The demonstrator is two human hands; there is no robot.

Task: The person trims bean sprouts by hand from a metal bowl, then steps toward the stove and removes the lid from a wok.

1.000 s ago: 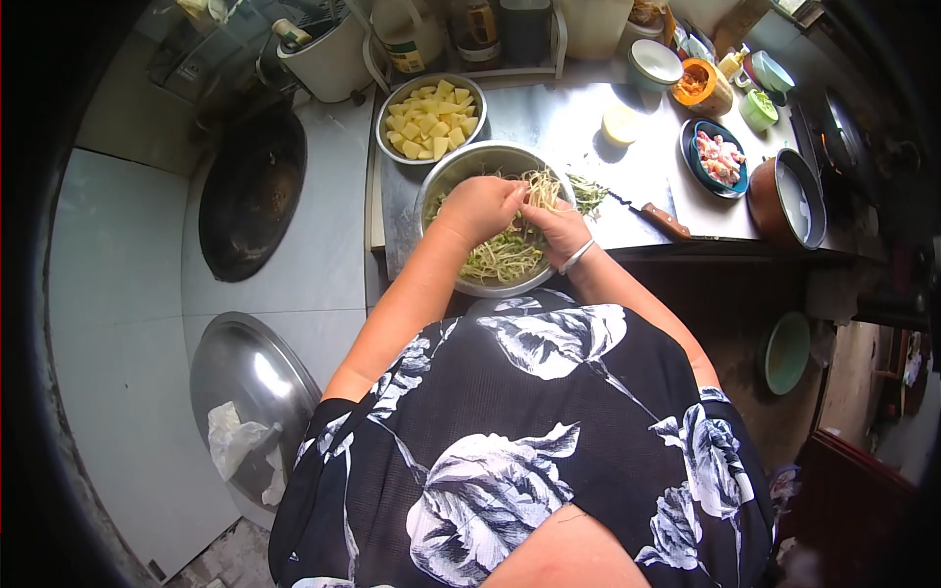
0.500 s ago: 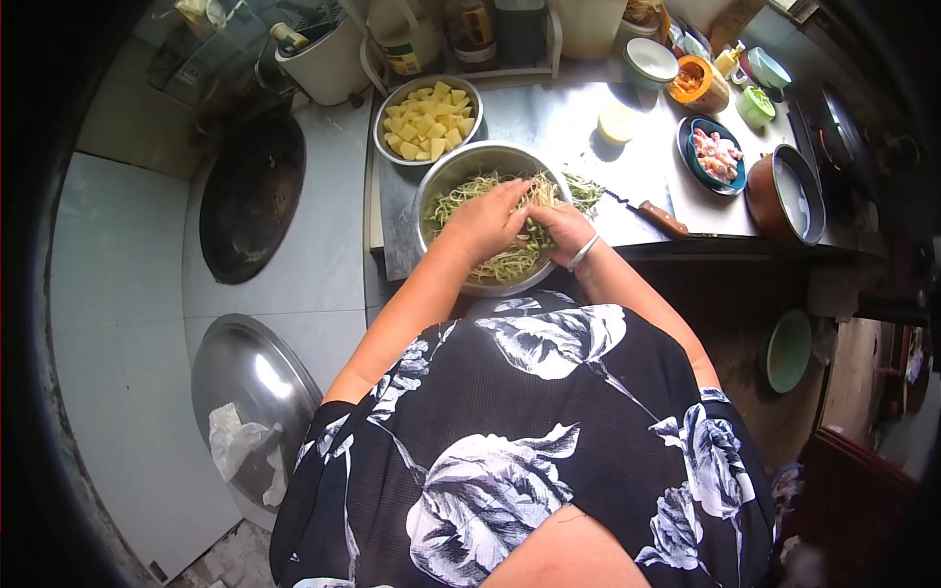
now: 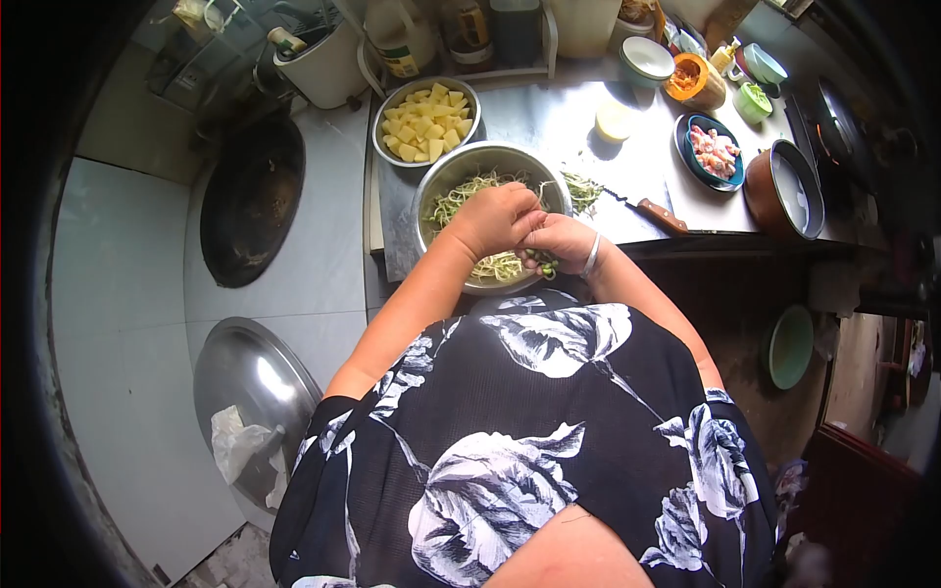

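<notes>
A steel bowl (image 3: 427, 227) in front of me holds bean sprouts (image 3: 498, 267), pale stems with green heads. Over its middle is my left hand (image 3: 497, 218), fingers bent and pinched together against the other hand; what sits between the fingertips is hidden. At the bowl's right side my right hand (image 3: 564, 241), with a bracelet at the wrist, is closed round a small bunch of sprouts, whose green ends stick out below the fingers. More sprouts (image 3: 582, 193) lie on the counter just right of the bowl.
Behind the bowl stands a bowl of potato chunks (image 3: 428, 122). A knife (image 3: 659, 215) lies to the right, before a dish of raw meat (image 3: 714, 153) and a brown pot (image 3: 786, 192). Leftward are a dark wok (image 3: 253, 201) and a metal lid (image 3: 253, 377).
My left hand has gone from flat, extended fingers to a closed pinch. The right hand has closed round sprouts and turned, so their green ends show beneath it.
</notes>
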